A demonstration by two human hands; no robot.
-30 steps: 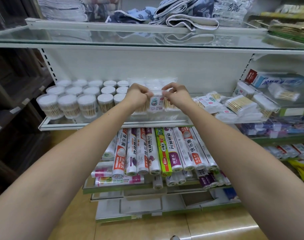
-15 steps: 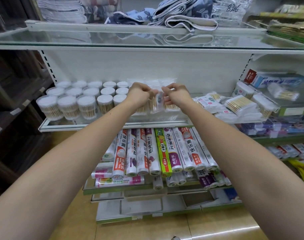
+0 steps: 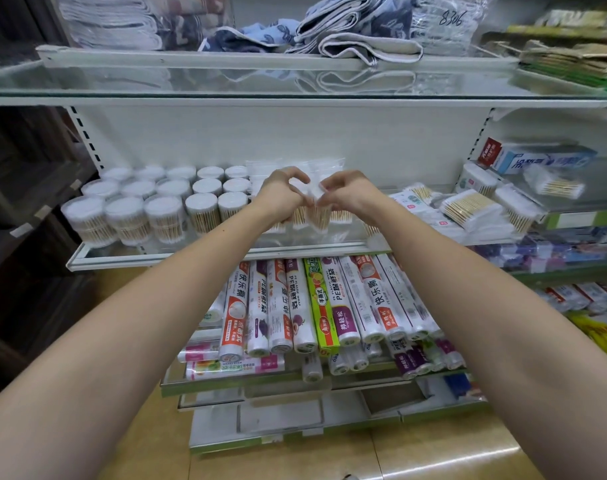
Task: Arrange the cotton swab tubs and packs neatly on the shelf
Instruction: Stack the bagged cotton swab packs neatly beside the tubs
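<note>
Round clear tubs of cotton swabs [image 3: 163,211] with white lids stand in rows on the left half of the glass shelf [image 3: 225,249]. In the shelf's middle stand upright clear packs of swabs [image 3: 321,216]. My left hand [image 3: 283,195] and my right hand [image 3: 347,195] meet over these packs, and both pinch the top of one pack between curled fingers. More flat swab packs [image 3: 468,207] lie in a loose pile at the right end of the shelf.
Folded towels [image 3: 347,32] lie on the glass shelf above. Rolls of plastic wrap [image 3: 315,303] fill the shelf below. Toothpaste boxes [image 3: 537,157] sit at the upper right. A dark wooden rack [image 3: 14,202] stands to the left.
The pack between my hands has turned, so its printed label no longer faces me. Both hands stayed over the middle packs and shifted slightly upward.
</note>
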